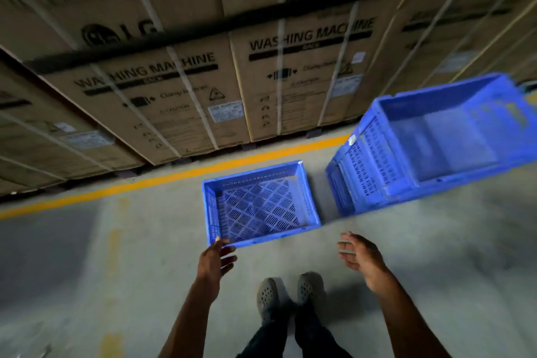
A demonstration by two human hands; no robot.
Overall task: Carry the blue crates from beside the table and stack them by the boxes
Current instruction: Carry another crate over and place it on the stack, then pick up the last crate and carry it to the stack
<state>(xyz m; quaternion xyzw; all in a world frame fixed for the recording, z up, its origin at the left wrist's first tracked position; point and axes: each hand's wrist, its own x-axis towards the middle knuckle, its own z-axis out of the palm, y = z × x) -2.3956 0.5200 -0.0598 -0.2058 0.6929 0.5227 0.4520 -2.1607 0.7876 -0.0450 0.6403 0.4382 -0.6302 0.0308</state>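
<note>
Two blue crates on the concrete floor (436, 241): one small crate (260, 204) with a slotted diamond-pattern base, sitting alone in front of the feet; one tall stack of crates (430, 142) just to its right, apart from it by a narrow gap. How many crates make up the stack cannot be counted; at least two nested rims show at its near left corner, and its right side runs out of frame. Both sit near a wall of cardboard boxes (186, 90), separated from it by one yellow floor line (180, 176). Boxes stand in at least two tiers; their tops and outer columns are cut off or blurred. Legible print: "WASHING MACHINE" twice, "LG" logo upper left, "CAUTION" and "Clamp" partly; the white stickers are too blurred to read. Pale straps run down the box faces. Two hands, both holding nothing: left hand (214, 263) with fingers loosely spread, fingertips at the small crate's near left corner, contact uncertain; right hand (361, 257) spread wide, palm inward, clear of both crates. Two grey perforated clogs (268, 295) below, dark trousers.
</note>
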